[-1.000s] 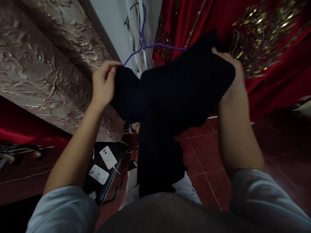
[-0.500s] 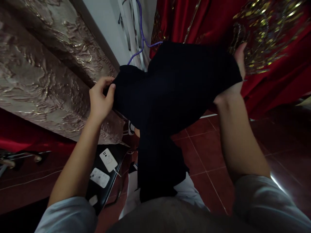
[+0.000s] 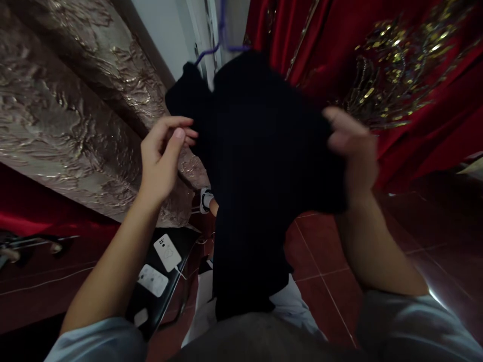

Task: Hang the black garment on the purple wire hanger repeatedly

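A black short-sleeved shirt point(image 3: 256, 146) hangs from a purple hanger point(image 3: 209, 52) in front of me, its lower part falling towards my body. Beside the shirt's left edge is my left hand point(image 3: 160, 153), fingers loosely bent and thumb apart from them. Its fingertips reach the cloth, without a visible grip. At the right sleeve, my right hand point(image 3: 356, 153) is smeared by motion. Its fingertips meet the shirt's edge, but whether they pinch the cloth is unclear.
Beige textured drapery point(image 3: 86, 115) hangs at left, and red fabric with gold sequins point(image 3: 400, 70) at right. On a black bench point(image 3: 181, 241) lie two phones, a white one point(image 3: 167, 253) with a cable and a pale one point(image 3: 152, 280), near a small white case point(image 3: 141, 317).
My right hand has moved inward, bringing the right sleeve down and left. The left sleeve has risen, and my left hand's fingers have loosened from its edge. The hanger has shifted upward.
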The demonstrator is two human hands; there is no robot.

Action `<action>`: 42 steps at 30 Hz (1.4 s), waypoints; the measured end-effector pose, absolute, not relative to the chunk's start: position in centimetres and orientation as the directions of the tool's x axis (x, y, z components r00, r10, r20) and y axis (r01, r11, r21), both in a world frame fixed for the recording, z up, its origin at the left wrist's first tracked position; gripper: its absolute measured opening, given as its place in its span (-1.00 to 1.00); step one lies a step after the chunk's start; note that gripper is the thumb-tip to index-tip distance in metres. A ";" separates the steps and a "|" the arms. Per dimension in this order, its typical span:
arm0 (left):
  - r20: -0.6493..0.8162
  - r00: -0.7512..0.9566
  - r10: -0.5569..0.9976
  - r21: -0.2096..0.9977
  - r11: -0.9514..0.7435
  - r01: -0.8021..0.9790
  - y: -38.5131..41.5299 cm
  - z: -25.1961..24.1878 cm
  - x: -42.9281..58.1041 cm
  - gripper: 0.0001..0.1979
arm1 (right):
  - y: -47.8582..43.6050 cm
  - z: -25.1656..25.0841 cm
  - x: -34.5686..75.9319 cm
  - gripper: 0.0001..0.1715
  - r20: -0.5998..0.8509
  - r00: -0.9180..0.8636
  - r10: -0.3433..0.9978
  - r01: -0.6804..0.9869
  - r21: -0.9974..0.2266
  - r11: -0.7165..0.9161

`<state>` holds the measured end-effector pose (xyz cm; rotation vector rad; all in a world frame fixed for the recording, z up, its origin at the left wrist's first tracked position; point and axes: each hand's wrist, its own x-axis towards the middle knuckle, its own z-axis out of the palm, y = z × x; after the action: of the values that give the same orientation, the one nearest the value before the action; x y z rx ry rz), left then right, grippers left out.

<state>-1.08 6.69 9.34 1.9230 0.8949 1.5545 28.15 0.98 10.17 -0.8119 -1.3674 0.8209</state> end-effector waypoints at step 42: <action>0.389 0.310 0.867 0.272 -0.430 0.861 3.3 1.2 0.6 -0.74 | 8.6 6.6 31.0 -0.73 0.302 0.358 0.884 -0.249 -0.881 0.402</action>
<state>0.60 3.35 1.15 2.5316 1.6702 0.7661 31.01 8.56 6.62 -0.8470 -0.9087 0.8565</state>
